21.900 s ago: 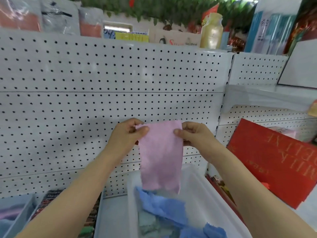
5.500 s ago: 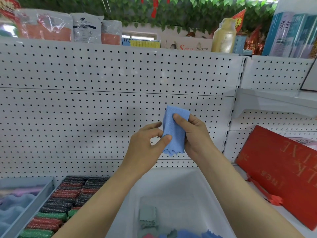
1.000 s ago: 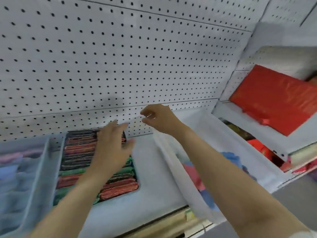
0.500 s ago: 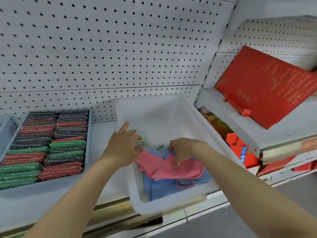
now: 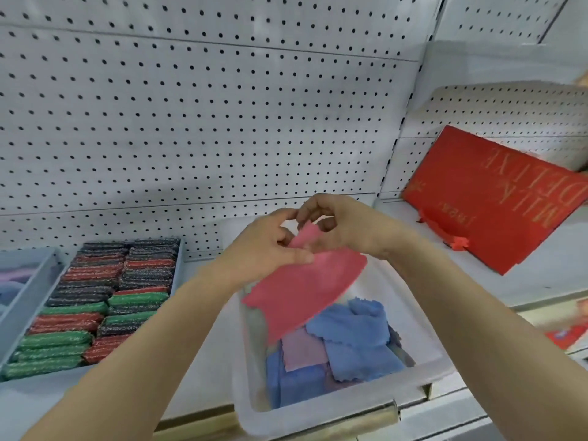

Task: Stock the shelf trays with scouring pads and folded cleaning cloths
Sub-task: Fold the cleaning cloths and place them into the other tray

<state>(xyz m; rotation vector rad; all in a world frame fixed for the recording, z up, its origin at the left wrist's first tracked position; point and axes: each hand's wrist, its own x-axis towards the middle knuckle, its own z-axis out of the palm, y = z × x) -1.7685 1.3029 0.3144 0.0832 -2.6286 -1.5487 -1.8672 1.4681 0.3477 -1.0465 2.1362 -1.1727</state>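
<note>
Head view: the left hand (image 5: 270, 249) and right hand (image 5: 346, 227) both pinch a coral-pink scalloped-edge cloth (image 5: 302, 291) above the translucent white plastic bin (image 5: 318, 412) of loose blue cloths (image 5: 356, 338). Left: grey tray (image 5: 179, 259) of glittery scouring pads (image 5: 105, 300). Right: red box (image 5: 490, 198).

Both hands meet above a white plastic bin (image 5: 321, 409) on the shelf (image 5: 203, 345). The left hand (image 5: 267, 249) and right hand (image 5: 346, 227) pinch the top edge of a pink-red cloth (image 5: 302, 288), which hangs over blue cloths (image 5: 353, 338) in the bin. To the left a tray (image 5: 179, 259) holds rows of scouring pads (image 5: 105, 297).
</note>
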